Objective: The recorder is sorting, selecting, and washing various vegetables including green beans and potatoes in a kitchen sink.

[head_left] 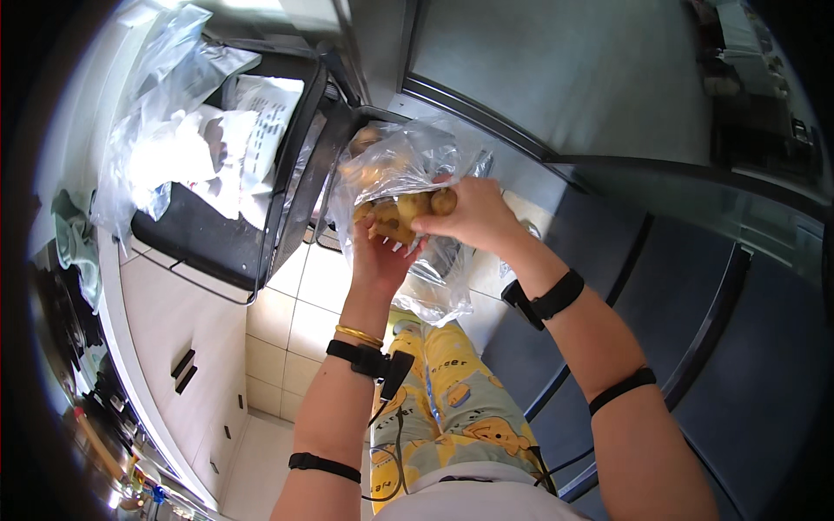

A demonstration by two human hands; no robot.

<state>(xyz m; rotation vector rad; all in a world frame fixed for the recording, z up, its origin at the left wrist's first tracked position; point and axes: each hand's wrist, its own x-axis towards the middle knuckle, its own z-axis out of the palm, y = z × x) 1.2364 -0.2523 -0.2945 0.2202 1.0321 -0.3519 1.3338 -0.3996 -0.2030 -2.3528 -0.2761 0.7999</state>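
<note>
Several yellow-brown potatoes (413, 207) sit bunched in the opening of a crumpled clear plastic bag (398, 149) at the centre. My left hand (385, 260) cups the bunch from below, its fingers curved around it. My right hand (469, 214) grips the bunch from the right, thumb across the front and fingertips hidden by potatoes and plastic. The bag rests over a dark wire basket (322, 205), and its loose plastic hangs below my hands.
At the left, a black tray (203, 236) holds white packages and plastic bags above a white cabinet (175, 301). A green cloth (76, 234) lies by the counter. A large dark appliance (625, 286) stands at the right. Floor tiles (278, 339) show below.
</note>
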